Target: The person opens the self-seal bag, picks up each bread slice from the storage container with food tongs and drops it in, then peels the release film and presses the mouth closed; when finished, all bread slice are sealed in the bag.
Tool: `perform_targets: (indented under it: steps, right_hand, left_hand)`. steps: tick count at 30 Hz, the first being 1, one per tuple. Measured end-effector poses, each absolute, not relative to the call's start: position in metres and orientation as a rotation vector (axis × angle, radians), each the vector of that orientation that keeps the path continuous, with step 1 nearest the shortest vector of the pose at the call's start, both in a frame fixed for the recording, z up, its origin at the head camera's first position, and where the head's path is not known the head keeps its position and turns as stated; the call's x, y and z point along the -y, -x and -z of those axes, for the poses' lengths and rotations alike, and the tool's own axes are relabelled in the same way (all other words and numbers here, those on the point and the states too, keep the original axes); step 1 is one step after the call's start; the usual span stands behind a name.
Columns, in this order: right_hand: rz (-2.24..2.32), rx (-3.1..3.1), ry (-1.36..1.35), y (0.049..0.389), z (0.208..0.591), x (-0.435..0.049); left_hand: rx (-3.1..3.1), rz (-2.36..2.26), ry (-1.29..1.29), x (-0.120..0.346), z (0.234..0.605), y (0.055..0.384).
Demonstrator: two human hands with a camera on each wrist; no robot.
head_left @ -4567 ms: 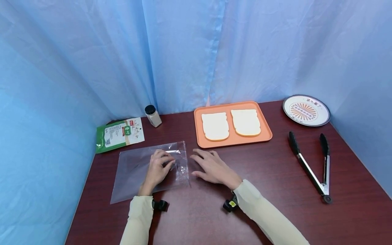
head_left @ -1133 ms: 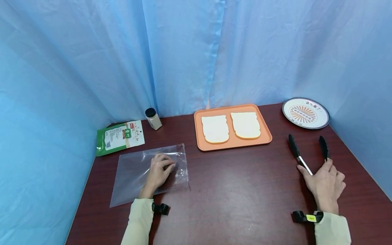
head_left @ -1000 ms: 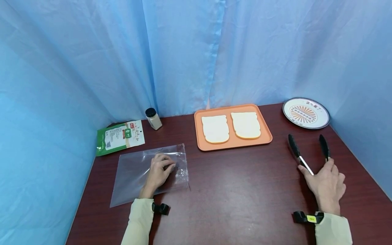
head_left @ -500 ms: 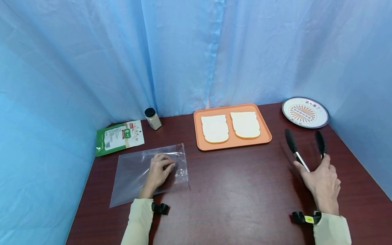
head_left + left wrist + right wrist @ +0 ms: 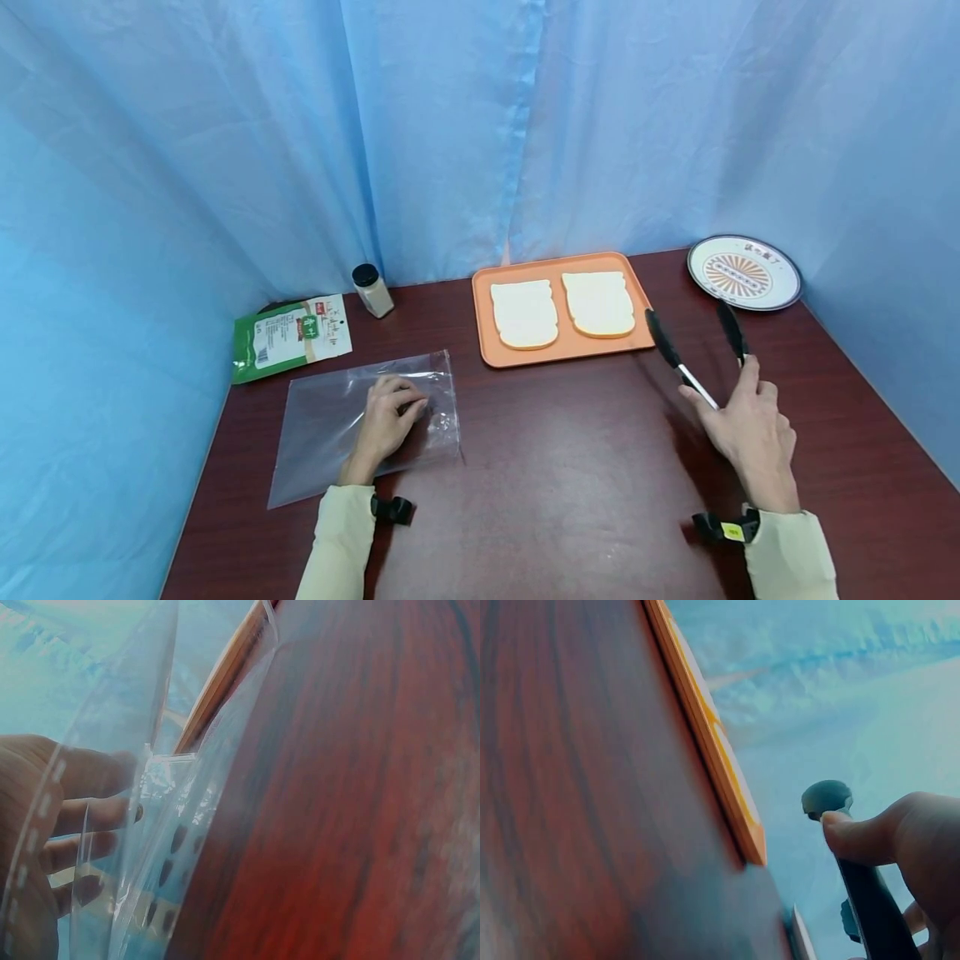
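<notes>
My right hand (image 5: pixel 753 442) grips a pair of tongs (image 5: pixel 697 389) with silver arms and black tips, spread apart with nothing between them. The tongs are raised off the table, their left tip at the tray's right front corner. In the right wrist view, the thumb (image 5: pixel 855 836) presses along one arm of the tongs (image 5: pixel 874 911). On the left, my left hand (image 5: pixel 386 425) pinches a clear plastic bag (image 5: pixel 318 433) near its right end. The left wrist view shows the fingers (image 5: pixel 90 814) behind the clear film (image 5: pixel 161 825), which stands up from the table.
An orange tray (image 5: pixel 567 343) carries two bread slices, a left one (image 5: pixel 525 315) and a right one (image 5: pixel 598 304). A patterned plate (image 5: pixel 783 292) lies back right. At back left are a green-and-white packet (image 5: pixel 292 337) and a black-capped shaker jar (image 5: pixel 373 293). Blue curtains (image 5: pixel 442 142) surround the table.
My right hand went from the bag to the tongs on the right, took hold, lifted them and moved them leftward toward the tray. My left hand stays on the bag.
</notes>
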State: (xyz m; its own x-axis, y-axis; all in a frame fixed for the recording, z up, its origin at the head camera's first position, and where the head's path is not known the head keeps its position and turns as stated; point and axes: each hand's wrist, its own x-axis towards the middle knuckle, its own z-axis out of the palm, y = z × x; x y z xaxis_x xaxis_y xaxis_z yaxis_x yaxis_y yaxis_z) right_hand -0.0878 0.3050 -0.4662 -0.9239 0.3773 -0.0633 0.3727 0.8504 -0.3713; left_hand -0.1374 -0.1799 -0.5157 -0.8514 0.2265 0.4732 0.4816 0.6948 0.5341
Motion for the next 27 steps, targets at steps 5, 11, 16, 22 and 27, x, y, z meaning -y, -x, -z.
perform_targets:
  steps: [5,11,16,22,27]
  right_hand:
    - [-0.593,3.021,0.514,0.095,0.461,-0.287]
    - [-0.593,3.063,0.461,0.103,0.454,-0.266]
    - [-0.588,3.103,0.46,0.109,0.451,-0.251]
    - [-0.584,3.159,0.457,0.116,0.449,-0.237]
    - [-0.585,3.181,0.449,0.121,0.451,-0.231]
  left_hand:
    - [2.52,0.945,0.565,0.18,0.517,0.138]
    - [2.502,0.938,0.571,0.18,0.518,0.139]
    - [2.491,0.931,0.583,0.179,0.519,0.139]
    - [2.501,0.922,0.571,0.18,0.517,0.139]
    - [2.513,0.935,0.57,0.179,0.516,0.138]
